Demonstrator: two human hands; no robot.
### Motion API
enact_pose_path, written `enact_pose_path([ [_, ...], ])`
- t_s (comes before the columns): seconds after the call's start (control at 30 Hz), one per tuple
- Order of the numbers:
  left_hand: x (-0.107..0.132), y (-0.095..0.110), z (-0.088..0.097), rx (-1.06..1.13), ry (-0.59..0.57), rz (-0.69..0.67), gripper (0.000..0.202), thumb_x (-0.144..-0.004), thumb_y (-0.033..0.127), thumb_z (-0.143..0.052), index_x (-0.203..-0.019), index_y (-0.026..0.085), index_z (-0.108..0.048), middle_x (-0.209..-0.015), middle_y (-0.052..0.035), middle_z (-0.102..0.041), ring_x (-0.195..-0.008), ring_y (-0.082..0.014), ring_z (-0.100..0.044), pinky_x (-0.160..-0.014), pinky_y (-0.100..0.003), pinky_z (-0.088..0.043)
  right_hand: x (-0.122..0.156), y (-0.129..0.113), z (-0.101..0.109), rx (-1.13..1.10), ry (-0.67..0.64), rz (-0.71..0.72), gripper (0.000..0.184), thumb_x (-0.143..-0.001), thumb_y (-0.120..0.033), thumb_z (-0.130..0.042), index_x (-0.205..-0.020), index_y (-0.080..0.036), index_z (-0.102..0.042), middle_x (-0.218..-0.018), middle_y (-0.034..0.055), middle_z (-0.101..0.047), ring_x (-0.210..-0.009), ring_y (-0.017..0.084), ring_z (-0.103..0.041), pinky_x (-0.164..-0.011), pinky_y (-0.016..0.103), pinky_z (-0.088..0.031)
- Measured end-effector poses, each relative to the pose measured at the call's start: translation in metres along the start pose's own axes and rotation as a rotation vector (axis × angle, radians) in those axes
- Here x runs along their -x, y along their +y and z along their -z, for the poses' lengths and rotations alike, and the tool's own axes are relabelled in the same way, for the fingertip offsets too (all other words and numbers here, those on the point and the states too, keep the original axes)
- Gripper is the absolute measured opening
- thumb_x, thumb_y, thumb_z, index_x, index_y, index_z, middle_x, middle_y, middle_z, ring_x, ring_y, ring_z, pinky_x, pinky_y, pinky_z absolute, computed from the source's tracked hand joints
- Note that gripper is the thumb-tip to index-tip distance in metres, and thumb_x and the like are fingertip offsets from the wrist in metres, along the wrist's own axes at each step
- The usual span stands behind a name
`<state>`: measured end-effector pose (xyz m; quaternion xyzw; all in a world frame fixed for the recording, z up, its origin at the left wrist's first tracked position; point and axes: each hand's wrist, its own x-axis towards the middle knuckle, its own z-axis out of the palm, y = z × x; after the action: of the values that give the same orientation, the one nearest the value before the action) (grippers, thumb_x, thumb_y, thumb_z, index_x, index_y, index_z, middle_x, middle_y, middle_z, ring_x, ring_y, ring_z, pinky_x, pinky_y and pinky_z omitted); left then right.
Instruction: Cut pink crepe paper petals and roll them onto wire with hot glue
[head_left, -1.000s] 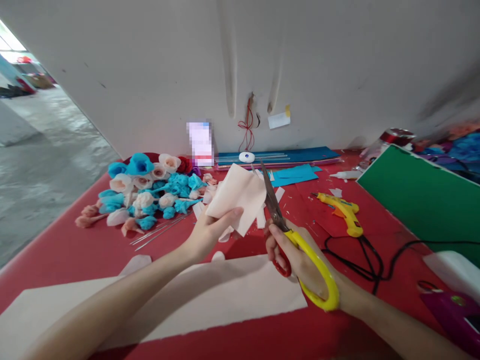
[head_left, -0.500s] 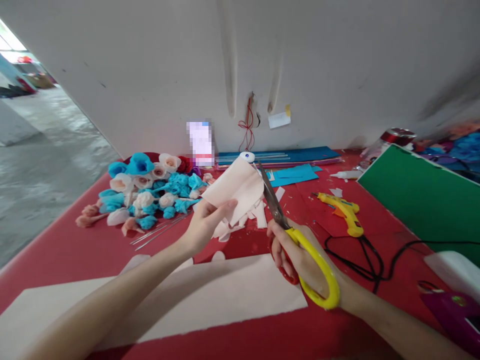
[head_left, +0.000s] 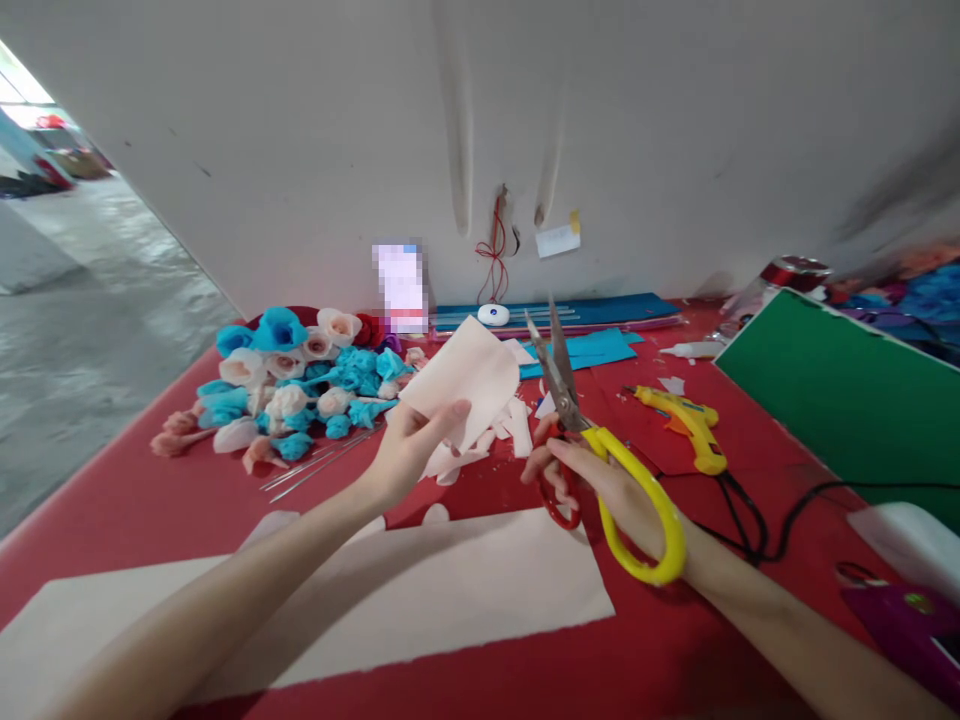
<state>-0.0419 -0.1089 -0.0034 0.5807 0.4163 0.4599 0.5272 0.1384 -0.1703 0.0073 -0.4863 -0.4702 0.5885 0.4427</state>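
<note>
My left hand [head_left: 416, 440] pinches a piece of pale pink paper [head_left: 469, 375] between thumb and fingers, holding it above the table. The paper's right corner is rounded. In my right hand [head_left: 592, 480] is a pair of scissors [head_left: 568, 410] with one yellow and one red handle. Its blades are parted, point away from me, and stand just right of the paper, apart from it. Small pale paper scraps [head_left: 517, 430] lie beneath the held piece. A long pale pink sheet [head_left: 420, 590] lies flat under my forearms.
Blue, white and pink paper flowers [head_left: 300, 370] are heaped at the left beside thin wires [head_left: 319, 465]. At the right are a yellow glue gun [head_left: 694, 425] with a black cord and a green board [head_left: 847, 400]. Blue paper [head_left: 592, 348] lies near the wall.
The scissors have drawn away from the paper's right edge to the right, and their blades have opened. A small cut-off piece now shows near them. My left hand has barely moved.
</note>
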Motion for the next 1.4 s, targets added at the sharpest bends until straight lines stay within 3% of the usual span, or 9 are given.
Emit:
enact_pose_path([
  [0.23, 0.012, 0.011, -0.005, -0.226, -0.240, -0.100, 0.008, -0.070, 0.018, -0.059, -0.062, 0.017, -0.061, -0.062, -0.0013, -0.059, -0.067, -0.0158, -0.055, -0.063, -0.023, -0.043, 0.000, -0.009, 0.007, -0.038, 0.122, 0.166, 0.023, -0.071, -0.027, -0.061, -0.088, -0.023, -0.045, -0.072, -0.0044, -0.046, -0.053, 0.008, -0.043, -0.050, 0.021, -0.041],
  [0.43, 0.019, 0.020, -0.011, -0.288, -0.413, -0.137, 0.012, -0.066, 0.008, -0.058, -0.064, 0.018, -0.062, -0.061, 0.0016, -0.055, -0.055, -0.0107, -0.047, -0.055, -0.020, -0.038, 0.003, -0.009, 0.009, -0.057, 0.124, 0.237, 0.025, -0.072, -0.019, -0.059, -0.089, -0.025, -0.042, -0.076, -0.0027, -0.049, -0.065, 0.012, -0.050, -0.056, 0.023, -0.045],
  [0.57, 0.011, 0.012, -0.013, 0.126, -0.456, 0.156, 0.024, -0.070, 0.017, -0.062, -0.093, 0.022, -0.064, -0.096, -0.0030, -0.063, -0.084, -0.0155, -0.058, -0.072, -0.023, -0.044, 0.003, -0.007, 0.012, -0.103, 0.076, 0.338, 0.026, -0.071, -0.016, -0.061, -0.088, -0.025, -0.042, -0.080, -0.0020, -0.055, -0.077, 0.014, -0.054, -0.073, 0.027, -0.045],
  [0.7, 0.002, -0.007, -0.011, 0.350, -0.563, 0.454, 0.020, -0.072, 0.031, -0.061, -0.085, 0.016, -0.066, -0.084, -0.0075, -0.069, -0.075, -0.0172, -0.064, -0.070, -0.025, -0.047, 0.001, -0.006, 0.015, -0.179, 0.017, 0.353, 0.025, -0.072, -0.021, -0.062, -0.088, -0.025, -0.044, -0.076, -0.0015, -0.056, -0.072, 0.014, -0.054, -0.063, 0.026, -0.044],
  [0.93, 0.002, -0.012, -0.007, 0.338, -0.710, 0.534, 0.062, -0.067, 0.065, -0.046, -0.068, 0.007, -0.067, -0.061, -0.0109, -0.066, -0.060, -0.0191, -0.062, -0.059, -0.028, -0.048, -0.001, -0.010, 0.008, -0.265, -0.160, 0.375, 0.036, -0.062, -0.032, -0.074, -0.082, -0.024, -0.045, -0.062, -0.0042, -0.054, -0.051, 0.010, -0.045, -0.045, 0.022, -0.036],
  [1.1, 0.011, -0.002, -0.011, 0.166, -0.688, 0.421, 0.034, -0.057, 0.039, -0.073, -0.073, 0.009, -0.067, -0.062, -0.0053, -0.065, -0.052, -0.0132, -0.058, -0.049, -0.021, -0.043, 0.000, -0.002, 0.010, -0.227, -0.209, 0.363, 0.034, -0.064, -0.028, -0.073, -0.087, -0.025, -0.048, -0.073, -0.0017, -0.060, -0.061, 0.013, -0.053, -0.054, 0.025, -0.042],
  [1.23, 0.015, 0.002, -0.015, 0.048, -0.541, 0.271, 0.022, -0.068, 0.033, -0.066, -0.068, 0.012, -0.061, -0.061, -0.0004, -0.058, -0.052, -0.0088, -0.052, -0.048, -0.018, -0.038, -0.001, -0.001, 0.016, -0.064, 0.032, 0.422, 0.027, -0.072, -0.028, -0.066, -0.089, -0.026, -0.046, -0.090, 0.0002, -0.062, -0.081, 0.016, -0.055, -0.067, 0.028, -0.043],
  [1.3, 0.016, 0.002, -0.016, -0.027, -0.446, 0.167, 0.022, -0.072, 0.033, -0.063, -0.065, 0.012, -0.059, -0.061, 0.0014, -0.053, -0.053, -0.0075, -0.047, -0.048, -0.018, -0.035, -0.002, -0.003, 0.019, -0.008, 0.163, 0.417, 0.019, -0.077, -0.027, -0.060, -0.087, -0.026, -0.044, -0.090, -0.0003, -0.062, -0.079, 0.014, -0.054, -0.068, 0.026, -0.041],
  [1.4, 0.016, 0.001, -0.016, -0.129, -0.340, 0.021, 0.023, -0.074, 0.030, -0.061, -0.061, 0.012, -0.058, -0.062, 0.0018, -0.050, -0.057, -0.0071, -0.042, -0.050, -0.018, -0.032, -0.004, -0.004, 0.021, 0.030, 0.186, 0.362, 0.014, -0.082, -0.034, -0.051, -0.091, -0.026, -0.044, -0.087, -0.0010, -0.059, -0.064, 0.012, -0.050, -0.062, 0.027, -0.041],
])
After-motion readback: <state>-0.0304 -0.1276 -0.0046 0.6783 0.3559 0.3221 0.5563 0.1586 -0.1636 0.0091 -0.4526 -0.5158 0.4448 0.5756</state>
